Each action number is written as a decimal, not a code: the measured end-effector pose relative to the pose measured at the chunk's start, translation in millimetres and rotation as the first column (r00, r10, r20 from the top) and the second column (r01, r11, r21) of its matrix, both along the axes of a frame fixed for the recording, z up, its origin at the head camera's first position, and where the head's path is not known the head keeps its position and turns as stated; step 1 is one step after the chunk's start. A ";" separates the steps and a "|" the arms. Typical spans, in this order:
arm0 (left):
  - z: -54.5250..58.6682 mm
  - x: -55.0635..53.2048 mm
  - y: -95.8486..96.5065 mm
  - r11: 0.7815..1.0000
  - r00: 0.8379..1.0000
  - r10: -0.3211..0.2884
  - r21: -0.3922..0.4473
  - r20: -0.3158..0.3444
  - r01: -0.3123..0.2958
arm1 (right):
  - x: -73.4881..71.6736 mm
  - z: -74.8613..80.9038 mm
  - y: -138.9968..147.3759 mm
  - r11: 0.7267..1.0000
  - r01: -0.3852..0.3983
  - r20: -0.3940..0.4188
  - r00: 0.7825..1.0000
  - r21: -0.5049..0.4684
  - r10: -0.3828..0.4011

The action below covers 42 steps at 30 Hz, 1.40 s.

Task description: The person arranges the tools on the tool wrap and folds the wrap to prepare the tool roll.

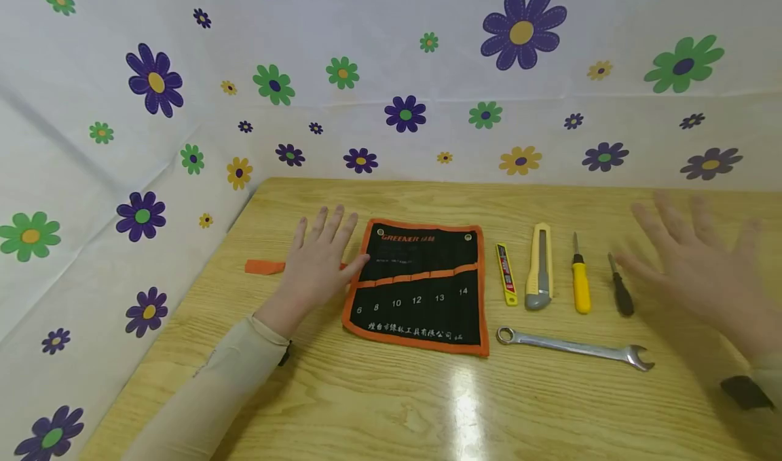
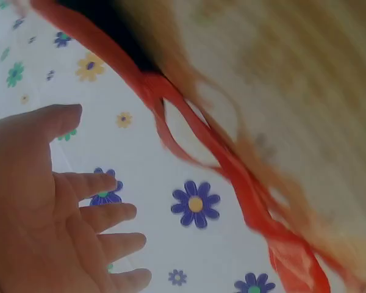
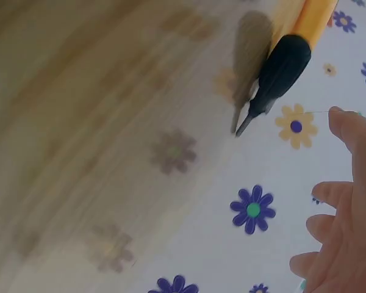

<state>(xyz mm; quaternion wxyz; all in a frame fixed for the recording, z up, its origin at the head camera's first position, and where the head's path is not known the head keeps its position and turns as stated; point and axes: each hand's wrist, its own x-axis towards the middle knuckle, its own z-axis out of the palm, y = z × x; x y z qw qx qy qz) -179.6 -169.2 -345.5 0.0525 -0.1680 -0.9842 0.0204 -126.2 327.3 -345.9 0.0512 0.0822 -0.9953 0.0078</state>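
Note:
My left hand (image 1: 318, 264) is spread over the left edge of a black tool pouch (image 1: 421, 318) with orange trim and numbered slots. It overlaps the pouch's orange strap (image 1: 265, 267), and in the left wrist view the fingers are straight and hold nothing. On the right, my right hand (image 1: 702, 271) is also spread, slightly blurred and holding nothing. Nearest to it lies a small black-handled screwdriver (image 1: 623, 294), just left of the thumb. Beside that is a yellow-handled screwdriver (image 1: 581, 288). A yellow utility knife (image 1: 540, 271) and a slim yellow-and-red blade pack (image 1: 506, 274) lie closer to the pouch.
Below the row of tools, a combination wrench (image 1: 571, 344) lies crosswise on the wooden table (image 1: 366, 407). A white flower-print cloth (image 1: 366, 33) hangs behind the table and along its left side.

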 end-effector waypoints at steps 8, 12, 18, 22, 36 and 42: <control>3.0 6.7 15.0 0.995 0.994 -0.091 0.035 0.065 0.089 | -14.8 6.0 -41.2 0.990 -0.137 0.055 0.989 0.046 0.134; 1.2 10.0 20.3 0.984 0.980 -0.153 0.115 0.126 0.139 | -25.8 10.6 -71.5 0.971 -0.235 0.116 0.966 0.041 0.229; 0.3 15.9 25.1 0.954 0.933 -0.256 0.223 0.255 0.201 | -36.9 13.5 -115.2 0.924 -0.381 0.148 0.914 0.002 0.377; -1.6 18.2 26.5 0.936 0.885 -0.326 0.244 0.333 0.253 | -41.3 11.3 -134.2 0.894 -0.449 0.160 0.882 0.000 0.443; -4.2 20.6 28.0 0.920 0.809 -0.382 0.103 0.447 0.377 | -42.0 6.1 -148.0 0.836 -0.549 0.227 0.814 -0.005 0.535; -3.7 18.5 24.9 0.925 0.818 -0.370 0.096 0.440 0.366 | -38.4 1.5 -149.3 0.822 -0.565 0.215 0.797 -0.068 0.565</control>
